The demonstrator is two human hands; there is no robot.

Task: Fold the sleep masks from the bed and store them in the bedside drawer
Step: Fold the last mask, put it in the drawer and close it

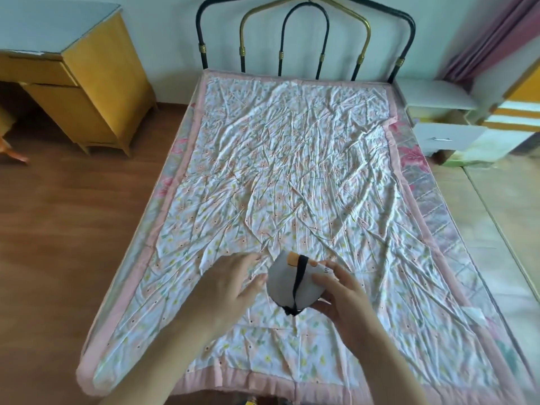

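**Grey mask folded and held over the foot of the bed**

Grey fabric, black strap: the sleep mask (287, 283) is folded in half and held just above the quilt (292, 159), near the foot of the bed (455, 229). The right hand (347, 299) grips it from the right, fingers (324, 280) curled over its top face and the thumb under its lower edge, so that side of the mask is covered. An orange patch peeks out at the top by the strap; some white printing shows beside the fingers, too small to read. The left hand (230, 283) hovers just left of the mask, fingers spread and loose, holding nothing; whether its fingertips touch the fabric is hard to tell.

Both forearms run out of the bottom of the view. The rest of the quilt is wrinkled and bare up to the metal headboard (305, 39). Far right, beside the headboard, the white bedside cabinet (438, 95) has its drawer (447, 138) pulled out; the inside cannot be seen from here. A yellow dresser (96, 83) stands left, with wooden floor (73, 229) between it and the bed.
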